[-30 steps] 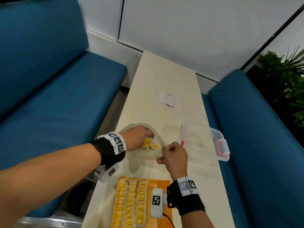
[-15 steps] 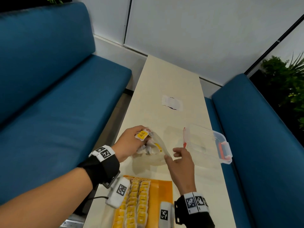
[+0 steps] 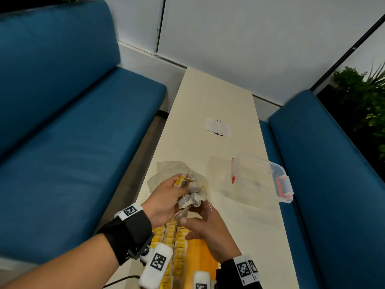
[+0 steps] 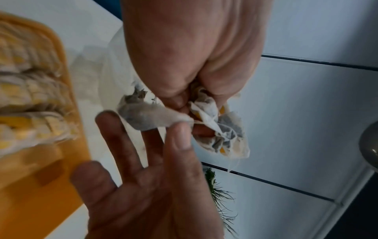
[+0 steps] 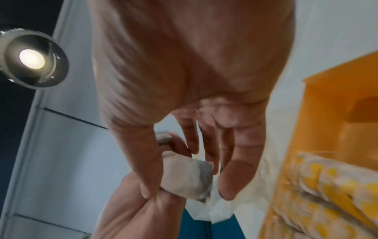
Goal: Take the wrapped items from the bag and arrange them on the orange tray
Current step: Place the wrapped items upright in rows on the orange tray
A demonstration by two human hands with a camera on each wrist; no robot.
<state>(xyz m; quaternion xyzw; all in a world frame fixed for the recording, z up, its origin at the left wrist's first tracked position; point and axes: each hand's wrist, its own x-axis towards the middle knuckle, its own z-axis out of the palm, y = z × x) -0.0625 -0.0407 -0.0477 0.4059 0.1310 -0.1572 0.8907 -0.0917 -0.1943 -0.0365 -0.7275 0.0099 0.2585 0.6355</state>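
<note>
- While the head camera looks down, the orange tray (image 3: 200,253) sits at the near table edge, its bottom cut off by the frame and its left half packed with rows of yellow-tagged tea bags (image 3: 170,236).
- Just above that tray, the right hand (image 3: 206,232) pinches one tea bag (image 4: 147,114) between thumb and forefinger, its other fingers spread straight.
- Right against it, the left hand (image 3: 166,201) is clenched round a crumpled bunch of tea bags (image 3: 192,197), grey pouches with white strings and yellow tags poking out.
- Both wrists wear black bands with checkered marker blocks, which cover part of the tray's near end.
- Behind the hands, the pale translucent bag (image 3: 173,172) lies flat and crumpled on the cream table (image 3: 208,101); whether anything is left inside it is hard to tell.
- Off to the right, a clear plastic box (image 3: 260,180) with red clasps lies tilted on the table.
- Further up, a small white patch with a dark mark (image 3: 217,128) sits mid-table.
- Blue bench seats (image 3: 73,132) flank both sides, with green plants (image 3: 366,97) far right.
</note>
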